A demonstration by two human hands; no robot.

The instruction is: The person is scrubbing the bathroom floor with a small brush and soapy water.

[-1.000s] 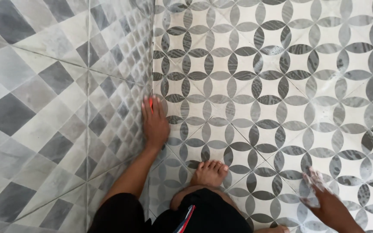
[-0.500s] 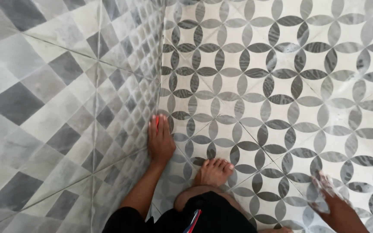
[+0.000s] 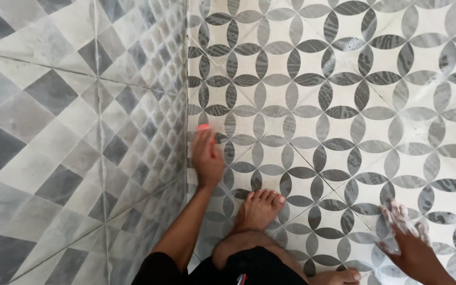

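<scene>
Left fingers: curled narrow around a small red-pink object, only its tip showing past the fingertips; what it is cannot be told.
Left hand: pressed low at the foot of the wall, where wall meets floor, at about 9 o'clock from the bare foot; motion blur on it.
Red-pink object: at the 12 o'clock end of the left hand, touching or just beside the floor-wall joint.
Right fingers: spread wide and flat, coated in white foam; holding nothing.
Right hand: palm down on the floor at about 4 o'clock in the view, well apart from the left hand.
Foot: bare, toes toward 12 o'clock, planted on the floor between the two hands, nearer the left.
Second foot: only partly in view at 6 o'clock.
Clothing: dark shorts at the bottom edge, with a small red and white mark.
Floor: white tiles with grey interlocking petal circles, wet-looking streaks in places.
Wall: grey and white diamond tiles, filling the 9 o'clock side.
</scene>
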